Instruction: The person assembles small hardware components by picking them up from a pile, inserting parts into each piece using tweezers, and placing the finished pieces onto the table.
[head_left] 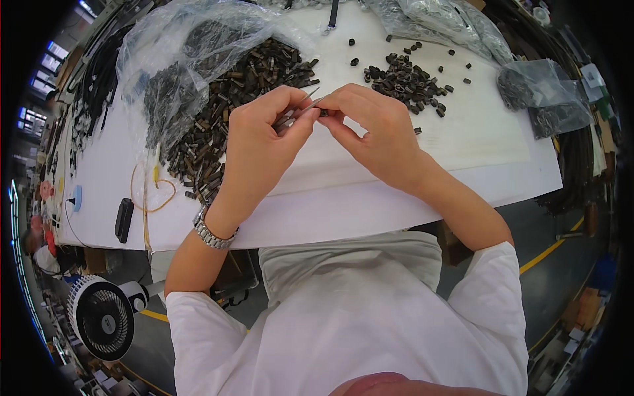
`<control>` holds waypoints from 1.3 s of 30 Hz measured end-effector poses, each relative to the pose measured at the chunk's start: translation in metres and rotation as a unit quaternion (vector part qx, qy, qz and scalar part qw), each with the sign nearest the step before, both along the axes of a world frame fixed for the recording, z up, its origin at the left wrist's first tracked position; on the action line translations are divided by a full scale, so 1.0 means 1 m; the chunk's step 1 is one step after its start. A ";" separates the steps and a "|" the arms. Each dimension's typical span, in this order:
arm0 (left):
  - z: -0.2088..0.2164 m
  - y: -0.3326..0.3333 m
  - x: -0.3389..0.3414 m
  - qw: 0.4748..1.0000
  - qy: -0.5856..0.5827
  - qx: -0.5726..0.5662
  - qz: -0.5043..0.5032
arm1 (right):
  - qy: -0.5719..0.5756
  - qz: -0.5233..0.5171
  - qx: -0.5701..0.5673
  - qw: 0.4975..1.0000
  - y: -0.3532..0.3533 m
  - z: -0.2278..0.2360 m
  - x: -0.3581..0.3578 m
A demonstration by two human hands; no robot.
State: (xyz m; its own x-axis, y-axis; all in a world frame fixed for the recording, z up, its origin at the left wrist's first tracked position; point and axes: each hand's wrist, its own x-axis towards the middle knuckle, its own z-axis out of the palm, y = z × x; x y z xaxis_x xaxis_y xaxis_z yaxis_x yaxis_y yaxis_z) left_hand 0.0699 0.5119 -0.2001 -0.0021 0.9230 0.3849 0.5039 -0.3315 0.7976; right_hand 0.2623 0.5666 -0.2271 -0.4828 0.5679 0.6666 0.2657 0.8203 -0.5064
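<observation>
My left hand [261,142] pinches a thin metal pin or tool [300,109] over the white table [343,204]. My right hand [373,129] meets it at the fingertips and pinches a small dark ring-like part [323,113] against the pin's end. A large heap of dark metal clips [231,99] lies just left of and behind my left hand, spilling from a clear plastic bag [178,53]. A smaller pile of small dark rings [406,82] lies behind my right hand.
More clear bags of dark parts lie at the back [442,20] and far right [548,99]. A black oblong device [123,220], a yellow cable [148,191] and a blue item [76,197] sit at the table's left. A white fan [102,317] stands below on the floor.
</observation>
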 end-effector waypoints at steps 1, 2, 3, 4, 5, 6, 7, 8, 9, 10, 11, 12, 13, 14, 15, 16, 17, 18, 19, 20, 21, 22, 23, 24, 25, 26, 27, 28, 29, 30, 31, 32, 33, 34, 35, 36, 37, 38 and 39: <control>-0.001 0.000 0.000 1.000 0.008 0.009 0.008 | -0.014 -0.001 0.008 1.000 0.000 -0.001 0.000; 0.000 -0.001 0.000 1.000 0.008 0.009 0.009 | -0.015 -0.001 0.007 1.000 0.000 -0.001 -0.001; 0.002 -0.002 -0.001 1.000 0.025 0.013 0.013 | 0.034 0.028 -0.034 0.998 0.001 -0.001 -0.003; 0.003 -0.002 -0.001 0.999 0.042 0.018 0.016 | 0.082 0.055 -0.075 0.992 0.002 -0.001 -0.004; 0.003 -0.003 0.000 0.999 0.041 0.018 0.016 | 0.082 0.054 -0.075 0.992 0.001 0.000 -0.004; 0.003 -0.003 0.000 0.999 0.037 0.020 0.015 | 0.105 0.071 -0.189 0.974 0.000 0.001 -0.003; 0.002 -0.003 0.000 0.999 0.034 0.022 0.017 | 0.127 0.090 -0.301 0.941 -0.001 0.002 -0.003; 0.002 -0.004 0.000 0.999 0.034 0.021 0.018 | 0.127 0.091 -0.301 0.941 0.000 0.003 -0.002; 0.002 -0.004 -0.001 0.999 0.035 0.018 0.023 | 0.127 0.100 -0.340 0.926 0.002 0.005 0.000; 0.003 -0.004 -0.001 0.999 0.035 0.016 0.027 | 0.127 0.109 -0.377 0.911 0.004 0.006 0.002; 0.001 -0.004 -0.002 0.999 0.035 0.015 0.027 | 0.127 0.109 -0.377 0.911 0.006 0.006 0.003; -0.002 -0.003 -0.004 1.000 0.005 -0.004 0.014 | 0.124 0.128 -0.404 0.897 0.007 0.007 0.003; -0.004 -0.001 -0.007 0.999 -0.025 -0.024 0.001 | 0.122 0.146 -0.430 0.883 0.009 0.007 0.005; -0.002 0.002 -0.010 0.999 -0.026 -0.024 0.001 | 0.121 0.145 -0.430 0.883 0.011 0.009 0.006; 0.002 0.006 -0.015 0.997 -0.046 -0.057 -0.013 | 0.128 0.173 -0.472 0.855 0.012 0.011 0.007; 0.006 0.007 -0.018 0.993 -0.066 -0.090 -0.026 | 0.134 0.201 -0.512 0.824 0.014 0.012 0.008; 0.008 0.007 -0.019 0.993 -0.067 -0.090 -0.027 | 0.134 0.201 -0.512 0.824 0.017 0.010 0.010; 0.011 0.007 -0.020 0.986 -0.099 -0.124 -0.046 | 0.148 0.243 -0.559 0.779 0.022 0.005 0.013; 0.012 0.007 -0.020 0.977 -0.132 -0.157 -0.064 | 0.161 0.285 -0.602 0.728 0.024 0.003 0.013; 0.010 0.008 -0.020 0.977 -0.132 -0.156 -0.064 | 0.161 0.285 -0.602 0.728 0.024 0.003 0.013; 0.007 0.010 -0.019 0.984 -0.109 -0.129 -0.054 | 0.152 0.249 -0.586 0.756 0.021 0.005 0.013; 0.003 0.010 -0.018 0.990 -0.086 -0.102 -0.042 | 0.143 0.214 -0.569 0.781 0.019 0.005 0.011; -0.001 0.010 -0.017 0.990 -0.085 -0.102 -0.040 | 0.142 0.216 -0.569 0.780 0.016 0.005 0.007; -0.004 0.009 -0.014 0.993 -0.077 -0.078 -0.033 | 0.146 0.175 -0.498 0.837 0.012 0.005 0.003; -0.005 0.010 -0.011 0.996 -0.070 -0.055 -0.029 | 0.149 0.130 -0.421 0.885 0.009 0.005 0.002; -0.004 0.009 -0.010 0.996 -0.069 -0.055 -0.029 | 0.150 0.130 -0.421 0.885 0.007 0.006 0.002; -0.002 0.006 -0.008 0.997 -0.046 -0.057 -0.018 | 0.148 0.124 -0.409 0.892 0.005 0.007 0.002; -0.001 0.005 -0.007 0.998 -0.023 -0.057 -0.008 | 0.147 0.119 -0.397 0.898 0.003 0.008 0.003; -0.001 0.005 -0.005 0.998 -0.023 -0.058 -0.009 | 0.148 0.117 -0.397 0.898 0.002 0.009 0.003; -0.003 0.005 -0.004 0.998 -0.028 -0.053 -0.005 | 0.141 0.108 -0.394 0.902 0.002 0.009 0.003; -0.004 0.005 -0.003 0.998 -0.034 -0.048 0.000 | 0.133 0.100 -0.392 0.905 0.001 0.009 0.003; -0.004 0.005 -0.002 0.998 -0.033 -0.049 -0.001 | 0.133 0.099 -0.392 0.905 0.001 0.010 0.003; -0.005 0.006 -0.002 0.998 -0.035 -0.041 0.010 | 0.129 0.096 -0.390 0.906 0.002 0.010 0.003; -0.005 0.006 -0.001 0.999 -0.038 -0.033 0.020 | 0.124 0.093 -0.389 0.908 0.002 0.010 0.002; -0.005 0.006 0.000 0.999 -0.038 -0.033 0.020 | 0.124 0.093 -0.389 0.908 0.001 0.009 0.002; -0.006 0.006 0.000 0.999 -0.031 -0.024 0.022 | 0.121 0.091 -0.386 0.910 0.001 0.009 0.001; -0.006 0.006 0.001 0.999 -0.025 -0.016 0.024 | 0.118 0.088 -0.384 0.912 0.001 0.009 0.001; -0.004 0.006 0.001 0.999 -0.025 -0.016 0.024 | 0.118 0.087 -0.384 0.912 0.003 0.008 0.002; -0.002 0.006 0.000 0.999 -0.029 -0.039 -0.003 | 0.134 0.123 -0.436 0.882 0.008 0.006 0.004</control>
State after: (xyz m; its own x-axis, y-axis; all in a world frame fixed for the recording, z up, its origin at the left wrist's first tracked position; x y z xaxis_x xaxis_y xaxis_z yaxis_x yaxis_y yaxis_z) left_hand 0.0695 0.5175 -0.2021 -0.0162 0.9501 0.3114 0.4535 -0.2706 0.8492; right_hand 0.2662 0.5742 -0.2212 -0.5539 0.8210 0.1386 -0.0918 0.1052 -0.9902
